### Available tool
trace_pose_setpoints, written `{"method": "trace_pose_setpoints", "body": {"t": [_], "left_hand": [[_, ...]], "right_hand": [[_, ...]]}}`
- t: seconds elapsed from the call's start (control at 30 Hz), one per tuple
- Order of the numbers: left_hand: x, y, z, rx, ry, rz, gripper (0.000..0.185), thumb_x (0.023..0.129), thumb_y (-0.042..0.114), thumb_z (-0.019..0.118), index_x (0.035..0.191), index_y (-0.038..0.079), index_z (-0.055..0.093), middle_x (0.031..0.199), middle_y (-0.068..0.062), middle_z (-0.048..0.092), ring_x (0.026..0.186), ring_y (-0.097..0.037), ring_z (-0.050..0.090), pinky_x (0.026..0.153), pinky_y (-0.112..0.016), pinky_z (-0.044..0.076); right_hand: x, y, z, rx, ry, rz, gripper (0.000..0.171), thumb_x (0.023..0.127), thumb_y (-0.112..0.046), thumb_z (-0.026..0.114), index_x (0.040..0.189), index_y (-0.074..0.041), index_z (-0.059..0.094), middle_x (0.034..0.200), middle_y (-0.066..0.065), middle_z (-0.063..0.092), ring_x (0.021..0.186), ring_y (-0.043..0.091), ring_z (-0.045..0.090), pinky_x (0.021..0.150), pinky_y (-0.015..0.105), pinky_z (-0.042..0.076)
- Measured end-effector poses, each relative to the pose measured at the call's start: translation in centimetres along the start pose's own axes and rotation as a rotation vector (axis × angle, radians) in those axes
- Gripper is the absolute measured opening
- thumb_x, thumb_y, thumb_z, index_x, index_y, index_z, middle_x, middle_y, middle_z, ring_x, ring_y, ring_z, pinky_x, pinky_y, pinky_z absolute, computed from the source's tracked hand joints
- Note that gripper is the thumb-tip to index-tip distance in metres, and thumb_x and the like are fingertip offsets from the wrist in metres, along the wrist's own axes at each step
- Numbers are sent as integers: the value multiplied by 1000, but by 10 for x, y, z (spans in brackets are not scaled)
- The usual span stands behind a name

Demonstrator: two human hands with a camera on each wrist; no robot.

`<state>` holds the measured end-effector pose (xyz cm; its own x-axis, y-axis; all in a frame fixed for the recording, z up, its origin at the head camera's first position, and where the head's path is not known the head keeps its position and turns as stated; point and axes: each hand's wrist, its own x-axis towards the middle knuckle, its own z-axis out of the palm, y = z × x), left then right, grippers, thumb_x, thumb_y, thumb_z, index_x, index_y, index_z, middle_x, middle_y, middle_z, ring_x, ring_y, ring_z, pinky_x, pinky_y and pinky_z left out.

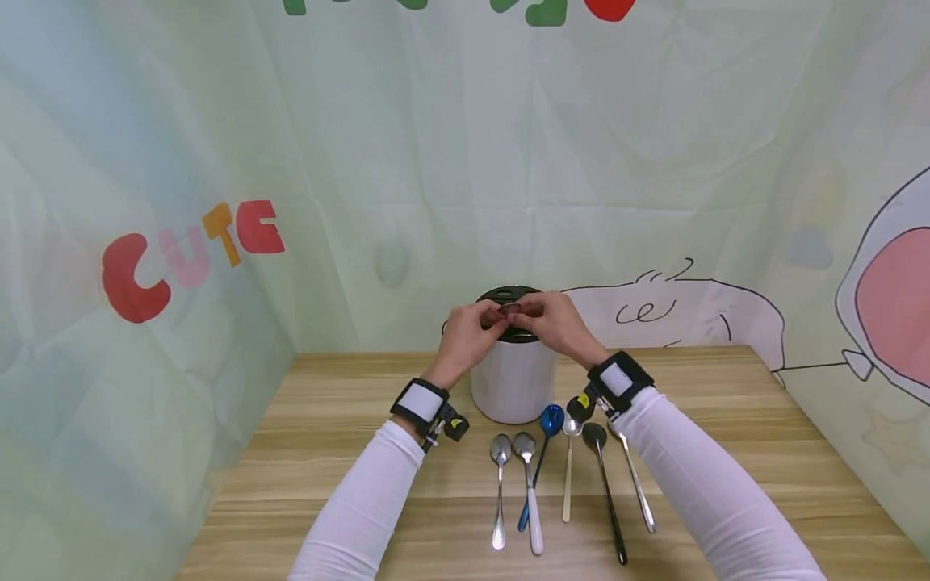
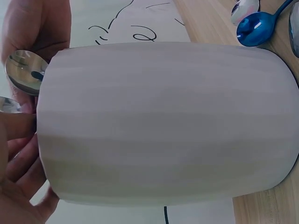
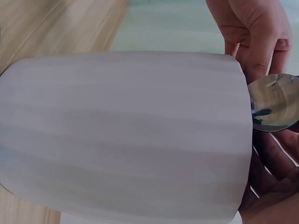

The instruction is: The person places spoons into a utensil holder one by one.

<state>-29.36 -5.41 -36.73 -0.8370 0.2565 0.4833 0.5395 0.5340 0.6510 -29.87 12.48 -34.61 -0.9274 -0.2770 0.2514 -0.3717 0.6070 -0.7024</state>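
Note:
A white cylindrical holder point(image 1: 513, 379) with a black slotted lid point(image 1: 517, 334) stands at the back middle of the wooden table point(image 1: 349, 420). Both hands meet over the lid. My left hand point(image 1: 472, 324) and my right hand point(image 1: 546, 316) each pinch a shiny metal spoon point(image 1: 511, 310) by its bowl, just above the lid. In the left wrist view the holder point(image 2: 163, 121) fills the frame, with the spoon bowl point(image 2: 23, 72) at its top edge between the fingers. In the right wrist view the spoon bowl point(image 3: 275, 108) sits beside the holder point(image 3: 126, 135). The spoon's handle is hidden.
Several spoons lie in a row on the table in front of the holder, among them a blue spoon point(image 1: 541, 452), a black-handled spoon point(image 1: 606, 484) and a white-handled spoon point(image 1: 530, 492). A printed fabric backdrop point(image 1: 145, 266) closes in the back and both sides.

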Motion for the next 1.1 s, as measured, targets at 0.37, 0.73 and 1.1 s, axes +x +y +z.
{"method": "trace_pose_setpoints", "body": {"t": [0.37, 0.73, 1.1], "left_hand": [[1, 0, 3, 52, -33, -19, 15, 90, 11, 70, 102, 3, 72, 92, -10, 76, 84, -21, 71, 71, -32, 57], [3, 3, 2, 83, -55, -52, 15, 89, 9, 69, 102, 2, 72, 91, -11, 75, 83, -23, 71, 70, -32, 56], [5, 5, -1, 91, -96, -91, 11, 88, 4, 67, 98, 5, 72, 94, -9, 76, 86, -20, 71, 72, -31, 56]], "right_hand": [[4, 2, -8, -72, -111, 4, 11, 92, -21, 69, 96, -13, 76, 93, 3, 76, 82, 16, 60, 67, 26, 45], [7, 0, -13, -99, -181, 15, 15, 93, -18, 67, 101, -11, 77, 96, 5, 76, 82, 14, 59, 66, 24, 44], [9, 2, -8, -87, -176, 7, 20, 94, -3, 60, 107, -6, 75, 102, 10, 75, 92, 18, 67, 74, 26, 54]]}}
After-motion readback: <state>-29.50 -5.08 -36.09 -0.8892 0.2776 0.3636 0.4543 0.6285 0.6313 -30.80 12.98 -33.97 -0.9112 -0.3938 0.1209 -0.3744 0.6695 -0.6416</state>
